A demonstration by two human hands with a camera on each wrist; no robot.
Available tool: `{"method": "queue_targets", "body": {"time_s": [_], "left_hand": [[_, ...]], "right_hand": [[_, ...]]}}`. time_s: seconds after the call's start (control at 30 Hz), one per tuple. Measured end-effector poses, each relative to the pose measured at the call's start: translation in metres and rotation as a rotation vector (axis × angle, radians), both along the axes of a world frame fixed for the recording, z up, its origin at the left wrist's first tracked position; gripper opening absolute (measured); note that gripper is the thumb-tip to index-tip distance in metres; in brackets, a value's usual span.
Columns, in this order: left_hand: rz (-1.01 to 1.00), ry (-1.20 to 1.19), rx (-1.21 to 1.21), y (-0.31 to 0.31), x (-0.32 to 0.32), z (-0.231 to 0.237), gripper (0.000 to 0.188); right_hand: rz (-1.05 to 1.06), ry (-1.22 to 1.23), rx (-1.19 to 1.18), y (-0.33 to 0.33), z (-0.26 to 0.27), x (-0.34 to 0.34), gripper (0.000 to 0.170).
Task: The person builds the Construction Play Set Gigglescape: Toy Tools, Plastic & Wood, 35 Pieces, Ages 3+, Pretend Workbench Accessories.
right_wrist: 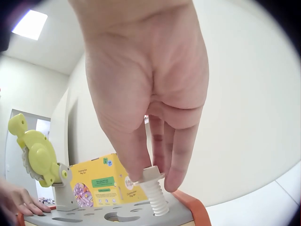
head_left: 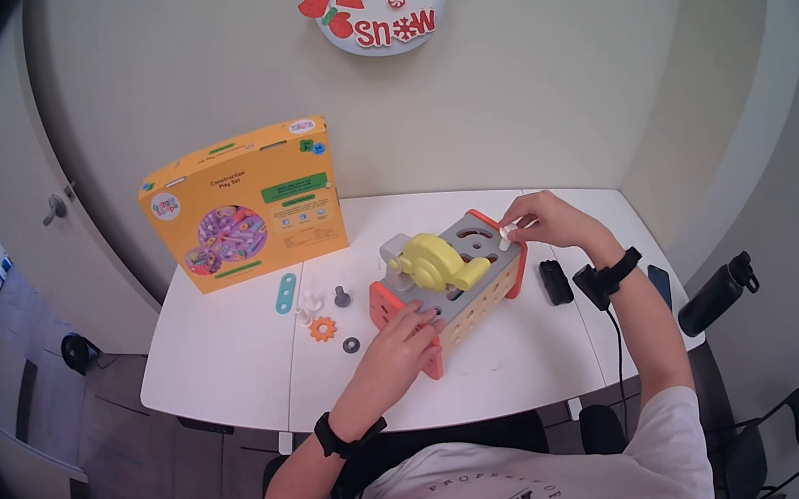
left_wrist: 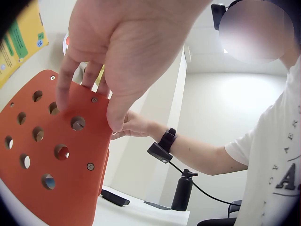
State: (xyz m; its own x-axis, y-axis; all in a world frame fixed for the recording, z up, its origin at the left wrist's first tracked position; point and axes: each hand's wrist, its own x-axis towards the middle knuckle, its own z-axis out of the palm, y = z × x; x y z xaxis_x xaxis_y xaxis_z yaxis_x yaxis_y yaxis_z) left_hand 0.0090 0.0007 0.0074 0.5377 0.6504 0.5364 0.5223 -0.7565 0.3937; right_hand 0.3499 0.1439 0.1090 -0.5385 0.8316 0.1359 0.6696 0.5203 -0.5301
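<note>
White table (head_left: pixel 507 377); right hand (right_wrist: pixel 150 94) pinches white screw (right_wrist: pixel 155 195) (seating unclear).

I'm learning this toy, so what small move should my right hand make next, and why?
Probably twist the white screw while pressing gently down: your right hand pinches its upper end, and much thread shows above the grey top.

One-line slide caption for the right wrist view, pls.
Right hand pinching a white screw at the gray benchtop, yellow-green toy saw and yellow box beyond.
</note>
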Motion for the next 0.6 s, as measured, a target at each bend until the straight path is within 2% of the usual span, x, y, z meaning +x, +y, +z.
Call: {"method": "queue_targets", "body": {"time_s": [0.1,0.2,0.23,0.3,0.4,0.5,0.6], "left_hand": [[-0.012,0.005,0.016,0.001,0.0,-0.001,0.037],[-0.006,0.005,0.02,0.0,0.0,-0.001,0.037],[-0.006,0.003,0.021,0.0,0.0,-0.002,0.037],[-0.007,0.002,0.025,0.0,-0.001,-0.002,0.037],[-0.007,0.004,0.031,0.001,-0.001,-0.001,0.037],[-0.006,-0.002,0.015,0.0,0.0,-0.001,0.032],[-0.006,-0.015,-0.018,-0.001,0.0,0.001,0.022]], "right_hand": [[0.016,-0.053,0.008,0.003,0.001,-0.001,0.024],[0.009,-0.136,0.1,-0.002,0.011,-0.013,0.017],[-0.059,-0.189,0.095,-0.006,0.015,-0.02,0.018],[-0.195,-0.293,0.088,-0.012,0.019,-0.033,0.024],[-0.241,-0.376,0.289,-0.008,0.003,-0.035,0.039],[-0.321,-0.48,0.329,0.003,-0.012,-0.033,0.045],[-0.407,-0.454,0.331,-0.004,-0.002,-0.038,0.041]]}}
